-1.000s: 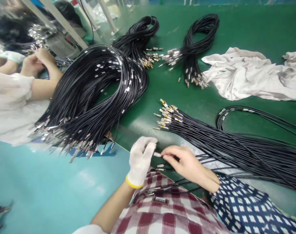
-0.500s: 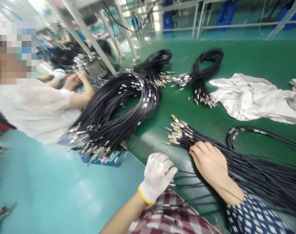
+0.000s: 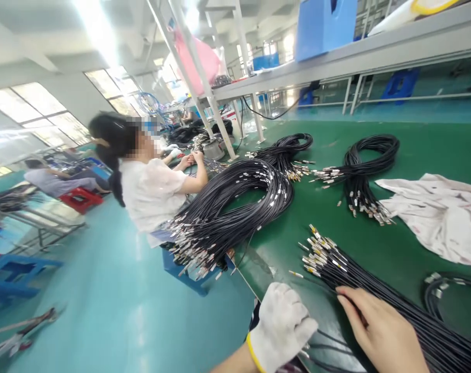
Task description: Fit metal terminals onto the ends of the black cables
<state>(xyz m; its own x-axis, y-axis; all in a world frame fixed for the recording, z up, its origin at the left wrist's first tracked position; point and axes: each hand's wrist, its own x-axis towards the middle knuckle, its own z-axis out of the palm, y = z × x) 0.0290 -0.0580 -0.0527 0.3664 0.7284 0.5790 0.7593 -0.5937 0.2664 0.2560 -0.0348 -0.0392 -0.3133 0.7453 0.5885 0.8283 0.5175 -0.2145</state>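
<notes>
My left hand [image 3: 284, 326], in a white knitted glove with a yellow cuff, is closed at the table's front edge. Several thin black cables run rightward from beside its fingers, and metal tips show just below it; its inner grip is hidden. With bare thumb and fingers, my right hand [image 3: 381, 329] pinches a single black cable near its tipped end. Behind that hand lies a thick bundle of black cables [image 3: 375, 287], its metal connectors [image 3: 321, 254] fanned out toward the left on the green table [image 3: 290, 243].
A large coil of black cables [image 3: 204, 207] overhangs the table's left edge. Two smaller coils, one on the right [image 3: 391, 147], lie farther back near a white cloth [image 3: 445, 217]. A co-worker in a white top [image 3: 150, 191] sits at left. White frame posts [image 3: 223, 129] rise behind.
The camera view has tilted up and turned left, so the scene sits lower and farther right. My right hand has gone from resting on the bundle to pinching one cable beside it.
</notes>
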